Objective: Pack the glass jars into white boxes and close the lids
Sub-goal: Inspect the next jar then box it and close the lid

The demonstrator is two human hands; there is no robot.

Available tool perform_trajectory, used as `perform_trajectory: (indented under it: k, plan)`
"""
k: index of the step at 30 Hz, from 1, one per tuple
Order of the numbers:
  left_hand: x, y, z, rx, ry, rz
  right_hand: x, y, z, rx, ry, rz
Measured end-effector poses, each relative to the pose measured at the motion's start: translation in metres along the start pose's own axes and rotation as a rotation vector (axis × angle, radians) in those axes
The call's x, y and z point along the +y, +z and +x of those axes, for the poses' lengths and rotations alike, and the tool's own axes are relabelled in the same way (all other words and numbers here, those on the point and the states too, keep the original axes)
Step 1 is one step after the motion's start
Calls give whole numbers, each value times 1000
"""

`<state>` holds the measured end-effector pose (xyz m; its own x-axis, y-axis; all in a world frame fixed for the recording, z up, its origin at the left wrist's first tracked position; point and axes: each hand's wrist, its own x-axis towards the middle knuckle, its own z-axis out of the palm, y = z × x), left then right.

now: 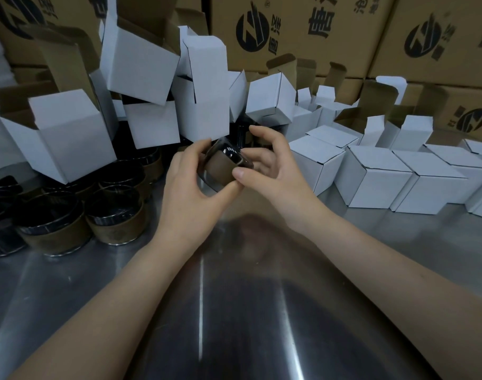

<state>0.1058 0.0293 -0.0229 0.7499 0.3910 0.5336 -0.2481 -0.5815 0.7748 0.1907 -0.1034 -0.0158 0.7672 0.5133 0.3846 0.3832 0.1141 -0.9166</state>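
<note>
While both hands share the load, the jar [219, 168] sits lifted off the bench [234, 297], between the left hand [187, 193] and the right hand [272, 165]. The left fingers [204, 146] and thumb curl round its brown sleeve from the left. The right thumb presses the sleeve from the near side, the other right fingers reaching behind the glass, so both hands grip the jar. Its axis is tilted, the dark glossy rim leaning up and away from the person, toward the pile of open boxes [204, 100] that rises just beyond the fingertips.

That pile is the relation governing the next move: a box lies straight past the fingers, on the jar's own line, and the left hand is slightly nearer to it. Which face of the nearest box is open cannot be told.

Shut boxes [371, 174] stand in a row to the right of the fingers. Spare jars [116, 215] cluster on the bench to their left. Printed cartons [289, 28] wall the far side.
</note>
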Motion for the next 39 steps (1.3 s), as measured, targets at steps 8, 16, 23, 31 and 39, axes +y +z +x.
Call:
perform_trajectory:
  k: [8,16,23,31,39]
  plan:
    - [3,-1,-1,-5,20,-94,-2,-5,2,-82,164,231]
    - [3,-3,-1,-43,39,-171,-4,-4,2,-171,291,368]
    - [4,-3,0,-81,46,-181,-6,-8,3,-173,367,348]
    - [4,-4,1,-87,41,-245,-10,-10,5,-221,509,397]
    - [-1,-2,5,-70,-42,-403,-10,-13,6,-328,581,437]
